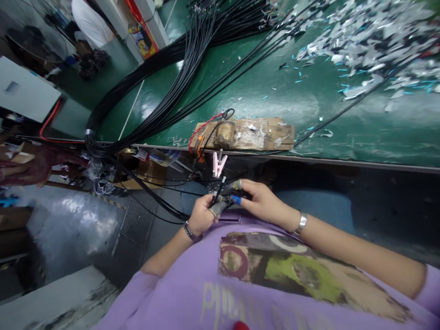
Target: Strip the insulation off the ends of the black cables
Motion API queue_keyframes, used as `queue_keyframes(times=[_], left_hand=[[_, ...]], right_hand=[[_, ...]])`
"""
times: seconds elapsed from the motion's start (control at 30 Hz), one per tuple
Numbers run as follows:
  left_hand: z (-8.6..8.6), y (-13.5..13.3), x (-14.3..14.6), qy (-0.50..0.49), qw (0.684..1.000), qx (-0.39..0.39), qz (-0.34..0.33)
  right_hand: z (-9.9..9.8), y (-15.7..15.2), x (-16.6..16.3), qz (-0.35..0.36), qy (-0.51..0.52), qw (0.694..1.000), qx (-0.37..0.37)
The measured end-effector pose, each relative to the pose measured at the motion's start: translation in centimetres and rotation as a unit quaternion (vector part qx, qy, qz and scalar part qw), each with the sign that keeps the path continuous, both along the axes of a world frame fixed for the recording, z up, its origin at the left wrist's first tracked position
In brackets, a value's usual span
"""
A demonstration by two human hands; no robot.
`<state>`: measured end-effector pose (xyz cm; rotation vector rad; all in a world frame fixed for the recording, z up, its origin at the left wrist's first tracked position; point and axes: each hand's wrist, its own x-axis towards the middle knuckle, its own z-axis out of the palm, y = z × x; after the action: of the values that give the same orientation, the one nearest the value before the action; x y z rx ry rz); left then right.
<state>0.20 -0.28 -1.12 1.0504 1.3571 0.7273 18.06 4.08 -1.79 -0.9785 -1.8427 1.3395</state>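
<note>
My left hand [203, 214] is closed on a black cable [219, 190], whose pale end sticks up between the fingers. Close beside it, my right hand [256, 199] has its thumb and fingers bent toward the same cable; blue tape wraps one fingertip and grey covers sit on others. Just what lies between the right fingertips is too small to make out. Above the hands, a pink clip [219, 164] hangs at the table edge below a wooden board [264, 133]. More black cables [161, 205] run from the left hand toward the big bundle.
A thick looped bundle of black cables [137, 82] lies on the green table [261, 101] and droops over its edge. Silver and white scraps [371, 41] are heaped at the right. A fan [34, 36] and a person's white sleeve [91, 20] show at upper left.
</note>
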Motion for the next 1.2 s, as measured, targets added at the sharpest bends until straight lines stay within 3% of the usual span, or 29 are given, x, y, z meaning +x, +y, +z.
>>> queue_keyframes(times=[0.17,0.3,0.37,0.5,0.6,0.7,0.9,1.2], left_hand=[[0.5,0.8,0.2,0.031,0.998,-0.006,-0.047],[0.6,1.3,0.4,0.037,0.996,0.04,-0.069],[0.6,1.3,0.5,0.033,0.998,0.022,-0.057],[0.6,0.8,0.9,0.021,0.999,-0.04,-0.03],[0.8,0.5,0.9,0.009,0.999,-0.027,-0.017],[1.1,0.5,0.9,0.002,1.0,0.001,-0.013],[1.3,0.3,0.8,0.014,1.0,0.026,-0.008],[0.6,0.1,0.8,0.051,0.996,0.067,-0.01]], right_hand=[[0.7,0.0,0.2,0.039,-0.118,0.981,0.147],[1.4,0.0,0.5,0.035,-0.183,0.962,0.2],[1.5,-0.1,0.7,0.041,-0.2,0.958,0.202],[1.0,-0.2,0.6,0.039,-0.145,0.982,0.113],[0.1,-0.1,0.2,0.035,-0.045,0.998,-0.028],[-0.4,0.0,-0.2,0.024,0.018,0.992,-0.125],[0.0,-0.1,-0.3,-0.005,0.07,0.978,-0.195],[0.6,-0.2,-0.4,-0.021,0.069,0.969,-0.236]])
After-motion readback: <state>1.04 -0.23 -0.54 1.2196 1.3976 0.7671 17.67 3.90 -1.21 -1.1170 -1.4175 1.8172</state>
